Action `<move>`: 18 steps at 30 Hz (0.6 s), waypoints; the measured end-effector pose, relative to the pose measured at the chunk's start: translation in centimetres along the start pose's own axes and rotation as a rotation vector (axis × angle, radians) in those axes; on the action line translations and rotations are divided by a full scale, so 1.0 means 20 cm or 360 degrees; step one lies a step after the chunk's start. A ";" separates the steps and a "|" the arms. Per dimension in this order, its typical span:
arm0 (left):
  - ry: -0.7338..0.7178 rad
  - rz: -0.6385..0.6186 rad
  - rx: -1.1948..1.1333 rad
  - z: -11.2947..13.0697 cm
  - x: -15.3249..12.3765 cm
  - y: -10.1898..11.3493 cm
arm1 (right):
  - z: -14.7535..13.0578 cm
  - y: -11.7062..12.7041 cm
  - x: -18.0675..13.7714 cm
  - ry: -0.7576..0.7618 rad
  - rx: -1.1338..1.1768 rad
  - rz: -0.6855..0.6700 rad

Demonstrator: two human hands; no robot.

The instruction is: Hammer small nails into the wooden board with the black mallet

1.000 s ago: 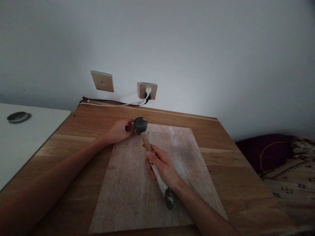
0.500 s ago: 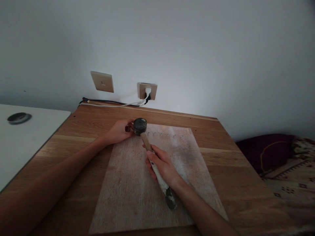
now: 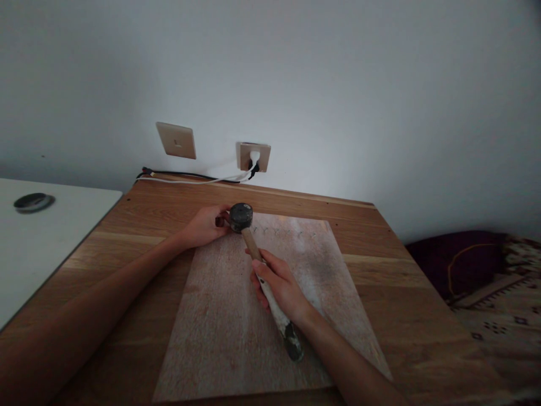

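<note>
Wooden board (image 3: 228, 321) on the surface (image 3: 139, 237), right hand (image 3: 281, 287) fingers closed round mallet (image 3: 250, 241) handle, its head beside left hand (image 3: 205, 225), fingers pinching a small dark piece (image 3: 220, 221) (unidentifiable).

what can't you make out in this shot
Head view:
- The small dark item pinched by the left hand: too small, partly behind the black round-headed wooden mallet.
- Row of tiny marks on the pale wooden board: too small.
- Mallet handle's middle: covered by the right hand.
</note>
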State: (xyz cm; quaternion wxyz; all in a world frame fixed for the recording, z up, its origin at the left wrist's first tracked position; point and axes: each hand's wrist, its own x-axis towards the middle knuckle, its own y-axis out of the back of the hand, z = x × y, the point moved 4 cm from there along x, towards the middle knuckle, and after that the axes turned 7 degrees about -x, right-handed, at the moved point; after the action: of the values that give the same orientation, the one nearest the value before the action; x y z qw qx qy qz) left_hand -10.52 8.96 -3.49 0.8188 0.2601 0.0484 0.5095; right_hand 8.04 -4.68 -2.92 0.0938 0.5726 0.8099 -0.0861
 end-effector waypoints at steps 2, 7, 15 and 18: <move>-0.0005 0.0000 0.0002 0.00 0.00 0.00 | 0.00 0.00 0.00 -0.0008 -0.0008 0.0001; -0.0007 -0.0022 -0.0026 0.01 0.00 0.00 | 0.01 0.01 0.00 0.0005 -0.0020 -0.0003; -0.0003 -0.0014 -0.0061 -0.01 0.00 0.00 | 0.00 0.00 0.00 0.0005 -0.0016 -0.0003; -0.0004 -0.0010 -0.0097 -0.02 0.00 -0.01 | 0.00 0.00 0.00 0.0004 -0.0011 -0.0005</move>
State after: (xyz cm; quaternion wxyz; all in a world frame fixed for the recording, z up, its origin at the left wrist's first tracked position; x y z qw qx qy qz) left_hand -10.56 9.06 -3.88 0.8280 0.2354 0.0326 0.5079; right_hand 8.11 -4.61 -2.96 0.0946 0.5710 0.8113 -0.0828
